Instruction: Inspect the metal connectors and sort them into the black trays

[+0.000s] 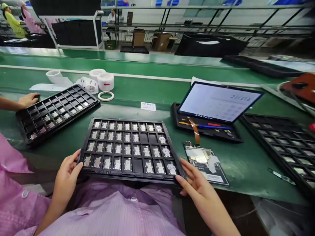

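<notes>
Between my two hands is a black plastic tray [137,165] with rows of pockets, most holding a small circuit board [118,148]. A few pockets have no board in them. My left hand [67,172] grips the tray's near left corner, thumb above and fingers at the side. At the near right corner my right hand [194,183] pinches the rim in the same way. The tray's near edge juts slightly over the bench edge, close to my lap. Some boards in the right column carry white labels with handwriting.
On the left, a co-worker's hand [28,99] rests by another black tray [57,114]. Label rolls [105,81] and a tape ring [105,96] lie behind. To the right are a lit display [219,101], a wired circuit board [204,160] and a third tray [283,141].
</notes>
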`<state>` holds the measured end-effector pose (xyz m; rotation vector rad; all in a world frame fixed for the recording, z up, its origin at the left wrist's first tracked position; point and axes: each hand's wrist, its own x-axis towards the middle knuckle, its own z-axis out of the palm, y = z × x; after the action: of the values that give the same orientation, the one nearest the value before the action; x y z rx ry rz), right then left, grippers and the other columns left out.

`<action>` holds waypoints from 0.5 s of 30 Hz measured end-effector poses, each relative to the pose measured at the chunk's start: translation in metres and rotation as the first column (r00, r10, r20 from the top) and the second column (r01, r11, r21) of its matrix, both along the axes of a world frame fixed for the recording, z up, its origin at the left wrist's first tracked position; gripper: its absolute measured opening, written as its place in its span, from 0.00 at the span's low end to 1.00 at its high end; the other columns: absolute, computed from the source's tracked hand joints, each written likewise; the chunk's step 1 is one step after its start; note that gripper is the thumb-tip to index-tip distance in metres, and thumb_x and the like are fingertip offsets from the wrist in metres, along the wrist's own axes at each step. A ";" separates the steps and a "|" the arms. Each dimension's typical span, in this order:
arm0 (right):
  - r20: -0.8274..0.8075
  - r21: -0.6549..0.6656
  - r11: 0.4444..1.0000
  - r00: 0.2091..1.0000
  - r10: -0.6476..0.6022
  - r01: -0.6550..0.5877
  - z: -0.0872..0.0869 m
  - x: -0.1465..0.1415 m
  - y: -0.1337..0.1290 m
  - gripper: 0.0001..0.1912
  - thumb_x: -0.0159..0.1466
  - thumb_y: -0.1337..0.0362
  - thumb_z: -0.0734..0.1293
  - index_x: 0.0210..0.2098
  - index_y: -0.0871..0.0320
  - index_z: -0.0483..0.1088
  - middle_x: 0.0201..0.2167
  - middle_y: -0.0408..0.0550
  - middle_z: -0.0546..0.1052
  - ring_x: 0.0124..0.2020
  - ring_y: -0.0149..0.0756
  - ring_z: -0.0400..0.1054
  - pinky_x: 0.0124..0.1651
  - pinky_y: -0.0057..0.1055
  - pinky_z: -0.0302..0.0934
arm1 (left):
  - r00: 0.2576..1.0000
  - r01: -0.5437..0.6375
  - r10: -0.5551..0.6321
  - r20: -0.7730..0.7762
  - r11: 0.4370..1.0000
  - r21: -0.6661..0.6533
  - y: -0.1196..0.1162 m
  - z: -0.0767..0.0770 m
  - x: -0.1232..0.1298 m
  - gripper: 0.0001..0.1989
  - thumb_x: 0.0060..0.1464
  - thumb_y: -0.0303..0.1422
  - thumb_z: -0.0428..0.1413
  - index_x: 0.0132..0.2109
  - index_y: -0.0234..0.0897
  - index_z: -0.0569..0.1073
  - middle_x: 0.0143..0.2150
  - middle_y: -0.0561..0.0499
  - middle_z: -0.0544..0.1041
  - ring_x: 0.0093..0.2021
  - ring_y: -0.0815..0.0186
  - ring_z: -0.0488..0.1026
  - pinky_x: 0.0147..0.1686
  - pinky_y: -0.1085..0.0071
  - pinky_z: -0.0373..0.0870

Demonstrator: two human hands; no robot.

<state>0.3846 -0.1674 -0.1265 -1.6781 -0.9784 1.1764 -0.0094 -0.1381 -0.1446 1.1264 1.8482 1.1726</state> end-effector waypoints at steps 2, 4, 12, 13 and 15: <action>0.094 -0.055 0.995 0.992 0.086 -0.081 -0.001 0.003 0.004 0.44 0.60 0.46 0.71 0.70 0.52 0.53 0.71 0.61 0.58 0.32 0.37 0.75 0.22 0.32 0.67 | 0.987 0.040 -0.039 -0.156 0.999 -0.001 0.005 0.003 -0.003 0.34 0.53 0.49 0.58 0.61 0.31 0.73 0.47 0.45 0.70 0.31 0.67 0.67 0.36 0.66 0.72; 0.194 -0.097 0.986 0.969 0.155 -0.138 -0.001 0.005 0.008 0.45 0.63 0.46 0.68 0.72 0.53 0.49 0.66 0.62 0.65 0.23 0.32 0.68 0.21 0.33 0.63 | 0.960 0.079 -0.087 -0.265 0.996 -0.041 0.008 0.006 -0.005 0.35 0.56 0.50 0.54 0.62 0.31 0.72 0.49 0.45 0.69 0.30 0.67 0.67 0.35 0.65 0.71; 0.463 -0.094 0.976 0.860 0.216 -0.195 -0.001 0.001 0.016 0.44 0.63 0.44 0.64 0.72 0.59 0.54 0.14 0.34 0.58 0.17 0.38 0.57 0.24 0.35 0.53 | 0.766 -0.015 -0.037 -0.641 0.997 -0.076 0.008 0.018 -0.002 0.30 0.64 0.48 0.47 0.62 0.32 0.72 0.49 0.40 0.69 0.41 0.56 0.72 0.44 0.57 0.70; 0.463 -0.079 0.982 0.866 0.189 -0.172 0.001 0.000 0.016 0.44 0.62 0.43 0.65 0.71 0.57 0.57 0.14 0.34 0.60 0.17 0.39 0.58 0.24 0.35 0.53 | 0.731 -0.028 0.012 -0.682 1.000 -0.011 0.006 0.019 0.000 0.27 0.64 0.45 0.47 0.61 0.32 0.73 0.49 0.40 0.69 0.43 0.55 0.72 0.44 0.57 0.70; 0.484 -0.022 0.994 0.868 0.106 -0.109 0.004 -0.001 0.016 0.42 0.60 0.41 0.66 0.68 0.54 0.62 0.13 0.35 0.62 0.16 0.40 0.59 0.24 0.37 0.54 | 0.684 0.056 0.080 -0.725 0.985 0.161 0.002 0.022 0.005 0.20 0.63 0.38 0.51 0.56 0.34 0.77 0.47 0.40 0.70 0.44 0.55 0.71 0.46 0.58 0.69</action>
<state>0.3837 -0.1514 -0.1225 -1.9847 -1.3951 0.8247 -0.0041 -0.1361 -0.1228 1.8937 2.3609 0.9570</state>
